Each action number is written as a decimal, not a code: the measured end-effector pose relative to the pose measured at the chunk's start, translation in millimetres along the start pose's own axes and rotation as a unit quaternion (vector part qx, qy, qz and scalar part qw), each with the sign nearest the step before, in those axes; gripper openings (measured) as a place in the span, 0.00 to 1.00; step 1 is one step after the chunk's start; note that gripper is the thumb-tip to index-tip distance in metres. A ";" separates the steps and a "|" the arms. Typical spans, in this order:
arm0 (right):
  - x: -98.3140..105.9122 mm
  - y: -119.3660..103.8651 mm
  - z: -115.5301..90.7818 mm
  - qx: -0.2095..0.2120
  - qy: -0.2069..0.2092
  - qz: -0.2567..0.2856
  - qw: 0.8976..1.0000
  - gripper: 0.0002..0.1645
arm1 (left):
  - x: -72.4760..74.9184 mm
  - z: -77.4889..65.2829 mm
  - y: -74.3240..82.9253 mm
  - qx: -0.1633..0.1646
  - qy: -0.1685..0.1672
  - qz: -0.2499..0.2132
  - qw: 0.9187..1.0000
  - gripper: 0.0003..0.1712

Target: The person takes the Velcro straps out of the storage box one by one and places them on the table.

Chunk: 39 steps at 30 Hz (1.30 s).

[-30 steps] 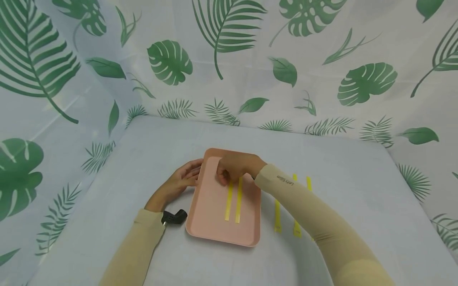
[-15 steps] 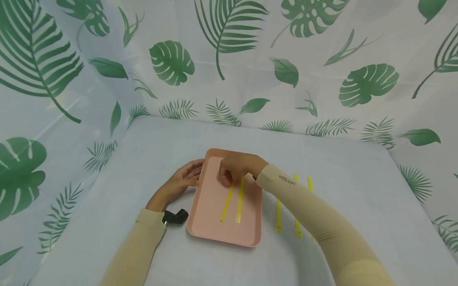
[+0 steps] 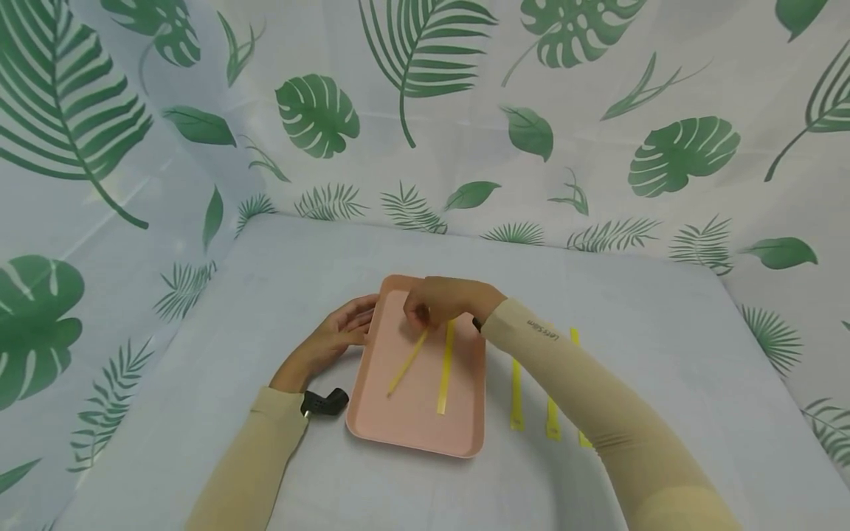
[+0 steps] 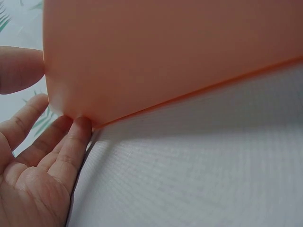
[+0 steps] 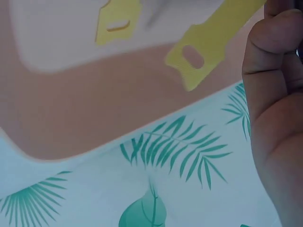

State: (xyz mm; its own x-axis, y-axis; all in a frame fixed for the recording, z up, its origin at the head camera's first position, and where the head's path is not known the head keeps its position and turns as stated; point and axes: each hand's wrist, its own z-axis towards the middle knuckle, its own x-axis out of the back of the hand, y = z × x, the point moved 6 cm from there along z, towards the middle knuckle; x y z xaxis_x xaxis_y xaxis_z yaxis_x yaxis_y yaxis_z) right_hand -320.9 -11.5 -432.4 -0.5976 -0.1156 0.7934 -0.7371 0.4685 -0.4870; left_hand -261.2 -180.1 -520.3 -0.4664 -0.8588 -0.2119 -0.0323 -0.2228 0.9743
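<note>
In the head view my right hand [image 3: 445, 299] is over the far part of a pink tray [image 3: 372, 428], pinching a yellow hook-and-loop cable tie [image 3: 406, 365] that slants down to the left. The right wrist view shows the tie's slotted head [image 5: 199, 52] tilted above the tray wall beside my fingers. Another yellow cable tie [image 3: 445, 376] lies lengthwise in the tray, right of the held one. My left hand [image 3: 332, 335] rests at the tray's left edge. Its fingertips touch the tray's outer side [image 4: 142, 56] in the left wrist view, fingers extended.
Several more yellow cable ties [image 3: 516, 402] lie on the white table to the right of the tray, partly under the right forearm [image 3: 578, 398]. A leaf-printed cloth [image 3: 465, 162] hangs behind the table. A black wrist camera [image 3: 325, 403] sits at my left wrist.
The left of the two cable ties in the tray has been taken up by my right hand, its near end swinging left. The left hand and the tray have stayed put.
</note>
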 end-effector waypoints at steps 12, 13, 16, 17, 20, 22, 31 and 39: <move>13.0 -10.1 -15.8 0.026 0.036 0.040 0.998 0.12 | -1.5 0.4 0.6 0.003 0.006 0.005 1.000 0.47; 14.2 -10.6 -17.4 0.024 0.039 0.041 0.998 0.11 | -1.6 0.6 0.6 0.003 0.006 0.008 1.000 0.46; 17.5 -12.3 -22.6 0.026 0.049 0.041 0.998 0.10 | -2.2 0.7 0.4 0.003 0.006 0.009 1.000 0.46; 18.5 -12.9 -24.3 0.029 0.053 0.040 0.997 0.10 | -2.6 0.7 0.4 0.002 0.006 0.008 1.000 0.46; 21.0 -12.9 -29.7 0.044 0.064 0.039 0.996 0.09 | -3.1 0.5 0.0 0.004 0.006 0.005 1.000 0.47; 22.6 -12.6 -33.2 0.049 0.069 0.046 0.995 0.08 | -3.1 0.0 0.1 0.006 0.008 0.011 1.000 0.48; 21.3 -5.2 -48.3 0.011 0.083 0.113 0.990 0.05 | -1.6 -0.4 -1.4 0.008 0.007 0.020 1.000 0.46; 10.8 0.5 -63.2 0.000 0.099 0.181 0.978 0.02 | -3.3 -1.8 0.2 0.002 0.001 0.012 1.000 0.47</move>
State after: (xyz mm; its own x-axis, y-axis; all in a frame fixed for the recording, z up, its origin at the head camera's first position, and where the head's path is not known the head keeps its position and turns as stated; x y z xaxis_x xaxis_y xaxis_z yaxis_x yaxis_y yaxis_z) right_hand -307.8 42.9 -401.1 -0.7469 0.2297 0.6240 -0.4881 0.4478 -0.7492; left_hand -258.1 -178.1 -519.6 -0.4651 -0.8648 -0.1893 -0.0243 -0.2013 0.9792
